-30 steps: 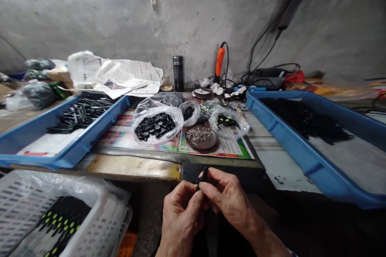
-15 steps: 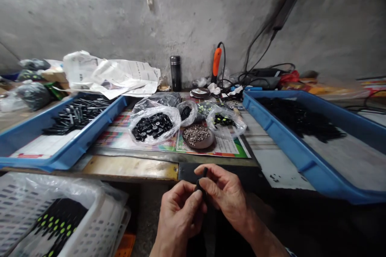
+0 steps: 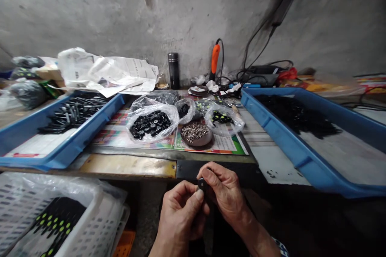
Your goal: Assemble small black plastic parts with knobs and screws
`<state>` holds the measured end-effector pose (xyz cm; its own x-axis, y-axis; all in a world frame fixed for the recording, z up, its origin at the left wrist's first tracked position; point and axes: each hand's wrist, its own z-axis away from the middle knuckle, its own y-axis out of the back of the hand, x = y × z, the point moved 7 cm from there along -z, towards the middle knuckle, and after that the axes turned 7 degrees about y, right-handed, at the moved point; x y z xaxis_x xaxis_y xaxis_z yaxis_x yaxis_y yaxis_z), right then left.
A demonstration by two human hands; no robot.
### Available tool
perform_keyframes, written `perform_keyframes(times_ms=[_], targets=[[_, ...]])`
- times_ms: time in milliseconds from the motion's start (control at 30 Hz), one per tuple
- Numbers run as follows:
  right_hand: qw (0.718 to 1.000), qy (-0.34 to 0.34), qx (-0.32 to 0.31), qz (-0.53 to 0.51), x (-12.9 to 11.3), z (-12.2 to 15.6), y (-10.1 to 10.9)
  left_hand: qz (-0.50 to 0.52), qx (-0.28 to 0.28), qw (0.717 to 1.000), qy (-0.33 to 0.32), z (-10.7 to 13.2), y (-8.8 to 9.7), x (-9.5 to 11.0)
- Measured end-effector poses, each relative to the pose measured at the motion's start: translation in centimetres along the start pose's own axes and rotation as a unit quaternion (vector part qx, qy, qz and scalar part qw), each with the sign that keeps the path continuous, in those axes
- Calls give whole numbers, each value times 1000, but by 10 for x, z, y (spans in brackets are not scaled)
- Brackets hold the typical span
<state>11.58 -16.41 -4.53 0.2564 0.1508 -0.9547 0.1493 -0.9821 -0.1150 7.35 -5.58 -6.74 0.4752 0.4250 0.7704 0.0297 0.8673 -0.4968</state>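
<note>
Between both hands, just off the bench's front edge, is a small black part with a round disc end (image 3: 202, 184); a small hole or pin shows at the disc's centre. My left hand (image 3: 183, 209) pinches the disc's lower side between thumb and forefinger. Closed round the upper, stem-like end is my right hand (image 3: 224, 188); its fingers cover most of that end. On the bench beyond, a round dish (image 3: 200, 141) holds small metal pins. An open plastic bag of black disc parts (image 3: 152, 123) lies left of the dish, and a bag of black and yellow-green pieces (image 3: 223, 118) lies right.
Blue trays stand left (image 3: 75, 150) and right (image 3: 294, 164), both with black parts. A white basket (image 3: 99, 213) sits low at left. Behind are a dark flask (image 3: 173, 71), an orange-handled tool (image 3: 214, 62) and crumpled paper (image 3: 120, 74).
The black part has turned, so its disc face now shows toward me. My right thumb has shifted up along the part. The view has moved slightly.
</note>
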Motion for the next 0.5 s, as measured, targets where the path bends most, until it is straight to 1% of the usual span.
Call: perform_keyframes(times_ms=[67,133,267,367,500], targets=[[995,-60,-47,-60,9,1,-6,0,-2,1000,4,-1,0,-1],[991,-88,-63,-84,13,2,-7,0,0,1000,7,-2,1,-2],[996,-59,-41,-58,11,-2,-3,-2,14,1000,-1,-3,4,0],[996,-54,-67,-35,7,-2,-5,-5,22,1000,-13,-2,6,4],[992,-72,-104,-9,0,2,-7,-14,27,999,-32,-2,6,7]])
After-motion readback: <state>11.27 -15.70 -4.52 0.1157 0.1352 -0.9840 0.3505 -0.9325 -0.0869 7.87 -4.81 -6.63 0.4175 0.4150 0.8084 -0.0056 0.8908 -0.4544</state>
